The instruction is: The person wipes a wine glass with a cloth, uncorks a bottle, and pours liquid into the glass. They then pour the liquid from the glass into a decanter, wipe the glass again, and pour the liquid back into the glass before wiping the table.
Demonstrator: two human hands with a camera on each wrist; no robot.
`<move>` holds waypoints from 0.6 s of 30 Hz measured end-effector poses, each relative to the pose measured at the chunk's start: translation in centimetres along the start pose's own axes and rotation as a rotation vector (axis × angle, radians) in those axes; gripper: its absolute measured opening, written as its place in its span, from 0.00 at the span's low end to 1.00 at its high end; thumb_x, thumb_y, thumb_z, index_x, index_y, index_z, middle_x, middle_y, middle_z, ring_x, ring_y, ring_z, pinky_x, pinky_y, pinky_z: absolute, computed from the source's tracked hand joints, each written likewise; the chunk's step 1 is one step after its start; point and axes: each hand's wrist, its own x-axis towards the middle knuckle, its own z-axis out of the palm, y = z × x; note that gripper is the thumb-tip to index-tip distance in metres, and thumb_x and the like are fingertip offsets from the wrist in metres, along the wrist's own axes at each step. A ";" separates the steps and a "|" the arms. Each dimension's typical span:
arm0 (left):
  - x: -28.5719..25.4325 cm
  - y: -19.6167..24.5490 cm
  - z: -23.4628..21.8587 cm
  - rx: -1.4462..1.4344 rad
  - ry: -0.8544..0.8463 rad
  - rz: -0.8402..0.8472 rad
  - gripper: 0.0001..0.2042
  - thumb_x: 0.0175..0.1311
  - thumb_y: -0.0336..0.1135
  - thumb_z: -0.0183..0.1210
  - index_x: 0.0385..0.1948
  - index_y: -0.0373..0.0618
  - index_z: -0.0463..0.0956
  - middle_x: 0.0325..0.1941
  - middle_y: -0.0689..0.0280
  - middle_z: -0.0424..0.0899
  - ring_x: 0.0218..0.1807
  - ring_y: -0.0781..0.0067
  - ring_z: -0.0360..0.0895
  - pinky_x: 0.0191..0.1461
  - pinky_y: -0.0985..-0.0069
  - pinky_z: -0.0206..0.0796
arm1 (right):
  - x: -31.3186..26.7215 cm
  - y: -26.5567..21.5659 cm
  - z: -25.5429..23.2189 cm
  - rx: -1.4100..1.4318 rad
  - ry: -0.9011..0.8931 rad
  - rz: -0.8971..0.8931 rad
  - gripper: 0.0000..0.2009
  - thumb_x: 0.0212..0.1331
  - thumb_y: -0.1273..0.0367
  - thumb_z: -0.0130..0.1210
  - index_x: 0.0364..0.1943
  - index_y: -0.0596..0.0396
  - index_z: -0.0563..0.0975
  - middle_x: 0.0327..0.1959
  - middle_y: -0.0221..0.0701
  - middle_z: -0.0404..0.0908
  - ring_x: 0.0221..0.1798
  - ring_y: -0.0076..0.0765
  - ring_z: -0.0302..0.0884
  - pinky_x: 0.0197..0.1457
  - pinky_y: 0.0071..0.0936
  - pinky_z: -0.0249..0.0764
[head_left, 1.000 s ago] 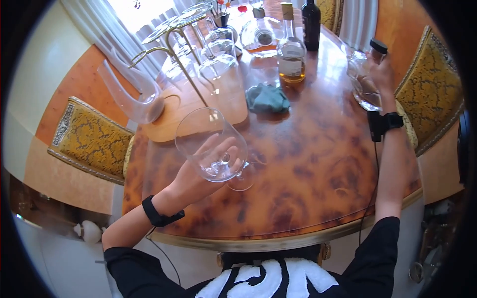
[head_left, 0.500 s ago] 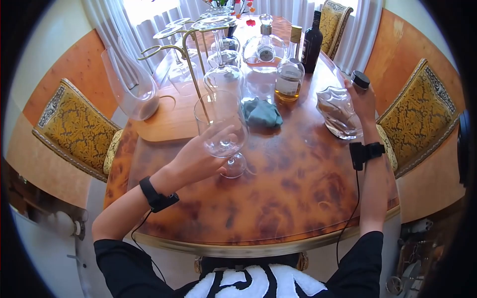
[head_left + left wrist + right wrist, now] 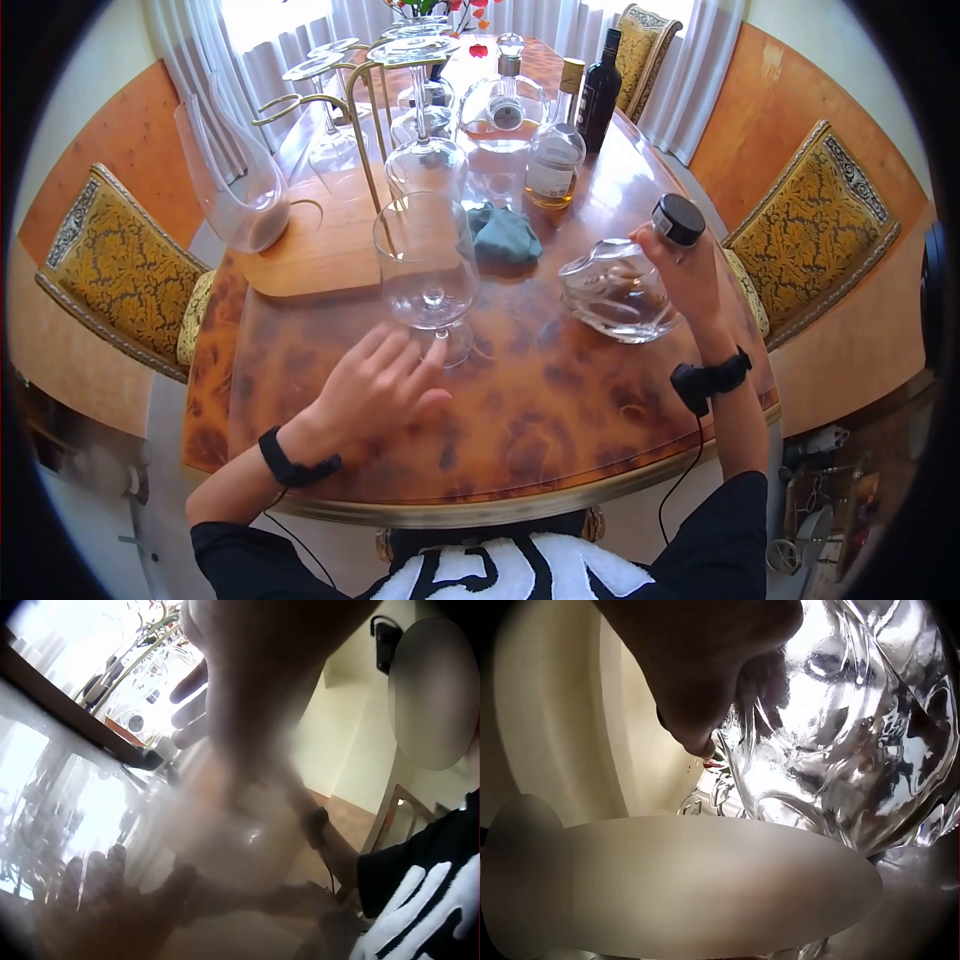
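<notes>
A large clear stemmed glass stands upright on the table in front of the wooden board. Just on the near side of its foot is my left hand, fingers extended and spread, the fingertips overlapping the foot in the head view. My right hand grips the neck of a faceted clear glass bottle, below its black cap. The bottle leans, its body pointing left over the table's right side. In the right wrist view the bottle's rippled glass fills the right half, beside my dark, shaded hand.
A wooden board carries a brass rack with upside-down stemmed glasses. A curved decanter stands at the left. Behind lie a green cloth, an amber liquor bottle, a round stoppered bottle and a dark bottle.
My left hand has let go of the stemmed glass, now standing on the table, and has drawn back toward me. My right hand has brought the faceted bottle nearer and leftward, tilting it more.
</notes>
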 end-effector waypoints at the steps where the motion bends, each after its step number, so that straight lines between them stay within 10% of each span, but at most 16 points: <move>1: -0.1 0.8 -0.1 -0.009 0.003 -0.002 0.27 0.60 0.52 0.66 0.54 0.40 0.76 0.42 0.59 0.83 0.52 0.56 0.79 0.63 0.62 0.68 | -0.7 -1.0 0.3 0.031 -0.018 0.027 0.14 0.62 0.63 0.68 0.41 0.60 0.81 0.33 0.25 0.83 0.38 0.18 0.76 0.45 0.23 0.74; 3: 0.6 2.7 -0.6 -0.251 0.109 0.108 0.23 0.62 0.48 0.65 0.50 0.38 0.76 0.36 0.63 0.81 0.44 0.59 0.79 0.55 0.66 0.71 | -2.0 -3.6 0.9 -0.007 -0.053 0.065 0.13 0.61 0.65 0.68 0.40 0.59 0.81 0.34 0.26 0.84 0.39 0.19 0.78 0.46 0.23 0.75; 5: 3.8 4.5 -0.8 -0.391 0.295 0.106 0.30 0.57 0.46 0.71 0.57 0.37 0.72 0.51 0.56 0.81 0.53 0.57 0.79 0.58 0.63 0.72 | -3.2 -5.7 1.8 0.114 -0.103 0.056 0.11 0.60 0.67 0.69 0.39 0.59 0.81 0.36 0.28 0.85 0.40 0.20 0.80 0.47 0.23 0.76; 11: 13.7 6.7 0.4 -0.655 0.569 -0.084 0.43 0.54 0.51 0.72 0.66 0.33 0.62 0.60 0.49 0.78 0.60 0.45 0.77 0.63 0.56 0.69 | -4.4 -7.7 1.8 0.210 -0.183 -0.048 0.34 0.52 0.66 0.75 0.61 0.56 0.68 0.44 0.32 0.81 0.49 0.26 0.80 0.54 0.26 0.75; 18: 15.3 7.6 1.3 -0.771 0.402 -0.219 0.42 0.52 0.56 0.72 0.62 0.35 0.67 0.51 0.52 0.82 0.48 0.49 0.82 0.56 0.59 0.70 | -1.1 -14.4 -1.4 -0.689 -0.332 -0.377 0.29 0.53 0.47 0.69 0.46 0.56 0.75 0.32 0.39 0.82 0.36 0.43 0.84 0.38 0.36 0.78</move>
